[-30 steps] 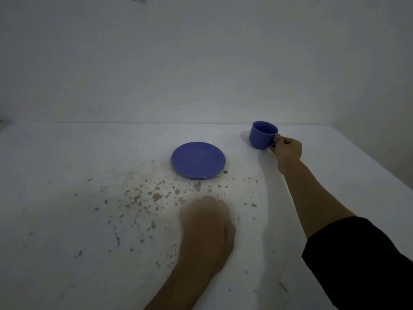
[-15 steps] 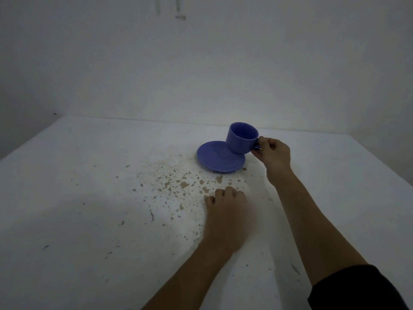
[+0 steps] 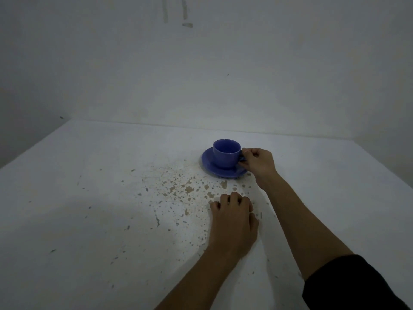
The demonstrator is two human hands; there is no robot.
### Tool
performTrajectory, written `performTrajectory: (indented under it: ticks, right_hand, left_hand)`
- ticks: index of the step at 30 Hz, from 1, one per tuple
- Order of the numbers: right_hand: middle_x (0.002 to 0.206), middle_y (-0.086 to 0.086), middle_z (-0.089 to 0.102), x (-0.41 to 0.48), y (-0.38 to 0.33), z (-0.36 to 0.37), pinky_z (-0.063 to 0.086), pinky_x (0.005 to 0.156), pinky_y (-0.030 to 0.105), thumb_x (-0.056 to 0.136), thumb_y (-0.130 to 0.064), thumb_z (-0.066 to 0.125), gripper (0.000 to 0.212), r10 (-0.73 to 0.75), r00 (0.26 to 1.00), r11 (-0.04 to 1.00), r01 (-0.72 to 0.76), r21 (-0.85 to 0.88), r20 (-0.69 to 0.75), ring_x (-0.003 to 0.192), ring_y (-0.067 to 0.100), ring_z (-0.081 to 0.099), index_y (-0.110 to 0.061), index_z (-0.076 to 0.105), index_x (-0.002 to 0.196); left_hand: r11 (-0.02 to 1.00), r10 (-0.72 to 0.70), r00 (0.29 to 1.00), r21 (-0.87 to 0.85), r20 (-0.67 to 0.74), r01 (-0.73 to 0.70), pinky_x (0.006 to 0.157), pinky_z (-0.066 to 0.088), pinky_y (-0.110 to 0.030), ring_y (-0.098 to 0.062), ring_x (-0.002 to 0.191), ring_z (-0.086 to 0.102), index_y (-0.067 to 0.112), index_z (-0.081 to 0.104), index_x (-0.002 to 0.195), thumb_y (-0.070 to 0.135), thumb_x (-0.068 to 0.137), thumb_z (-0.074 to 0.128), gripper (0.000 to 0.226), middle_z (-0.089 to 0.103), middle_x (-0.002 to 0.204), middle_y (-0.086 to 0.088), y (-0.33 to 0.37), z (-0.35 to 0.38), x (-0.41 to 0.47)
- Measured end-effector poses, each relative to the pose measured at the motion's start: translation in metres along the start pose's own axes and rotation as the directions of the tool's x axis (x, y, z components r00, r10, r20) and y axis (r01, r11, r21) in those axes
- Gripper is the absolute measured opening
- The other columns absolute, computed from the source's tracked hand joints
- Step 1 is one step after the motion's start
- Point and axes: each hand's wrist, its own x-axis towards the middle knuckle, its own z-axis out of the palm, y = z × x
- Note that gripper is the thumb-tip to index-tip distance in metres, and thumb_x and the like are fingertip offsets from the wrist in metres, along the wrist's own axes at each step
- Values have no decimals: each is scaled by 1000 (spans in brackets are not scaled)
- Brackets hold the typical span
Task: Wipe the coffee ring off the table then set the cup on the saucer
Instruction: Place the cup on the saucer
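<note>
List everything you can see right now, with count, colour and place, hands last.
cup: one, blue, upright on the saucer, handle to the right
saucer: one, blue, far centre of the table
table: one, white, with brownish flecks and chips in front of the saucer
wall: pale grey, behind the table
right hand: fingers pinched on the cup's handle; dark sleeve at the lower right corner
left hand: knuckles up, curled, resting on the table near the flecks; nothing visibly held
</note>
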Motion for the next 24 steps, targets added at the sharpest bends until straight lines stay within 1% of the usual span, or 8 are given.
performTrajectory:
  ticks: [4,8,11,13,16,20,22,24]
  right_hand:
    - [99,7,71,0,2,-4,60,81,36,90,-10,58,14,6,1000,1000,-7,24,29,89,20,70,-8,65,102]
    - [97,3,69,1,-1,-7,59,78,32,91,-8,58,15,-45,998,998,47,-31,53,88,17,68,-12,64,103]
    - [96,2,68,2,-4,-7,58,70,25,92,-9,56,15,-58,996,997,61,-37,74,87,15,67,-12,62,106]
    - [93,0,67,2,-6,-6,57,68,22,93,-9,55,14,-59,996,997,62,-46,69,85,14,66,-13,61,104]
    - [96,1,66,4,-6,-4,57,73,26,93,-9,54,16,-49,997,996,53,-65,58,89,18,66,-14,60,106]
    - [101,5,67,7,-6,-3,58,84,35,94,-8,51,19,-45,996,995,50,-81,74,94,21,66,-11,59,111]
    - [103,7,68,7,-6,-3,58,86,38,95,-8,50,20,-46,996,996,52,-73,80,95,22,66,-10,60,113]
    - [104,7,68,7,-6,-3,58,86,38,95,-8,50,21,-49,996,995,56,-82,80,95,22,66,-10,60,113]
  left_hand:
    - [1000,3,1000,-3,-16,-3,88,39,-44,-20,95,49,26,54,97,40,87,36,25,57,103,2,0,2,0]
    - [1000,6,1000,3,-31,-6,84,40,-42,-20,91,50,26,55,94,39,86,39,22,57,100,2,0,2,0]
    - [1000,4,999,15,-32,-3,83,42,-43,-21,90,51,27,55,94,39,86,41,20,58,99,2,0,3,0]
    - [1000,-2,1000,13,-15,2,85,41,-44,-21,92,51,27,55,95,39,86,41,21,57,101,2,0,2,1]
    - [1000,1,1000,0,-2,-1,86,40,-45,-22,94,50,26,55,96,39,86,40,22,57,102,2,1,0,1]
    - [1000,-6,999,10,50,5,92,37,-45,-22,100,47,25,53,103,40,89,36,26,54,109,1,1,-4,1]
    - [1000,-14,999,6,53,13,93,36,-45,-21,101,47,26,52,103,40,90,36,26,54,110,1,1,-4,1]
    - [1000,-15,998,8,63,15,94,36,-45,-21,102,46,26,52,104,41,90,36,26,53,112,1,1,-4,2]
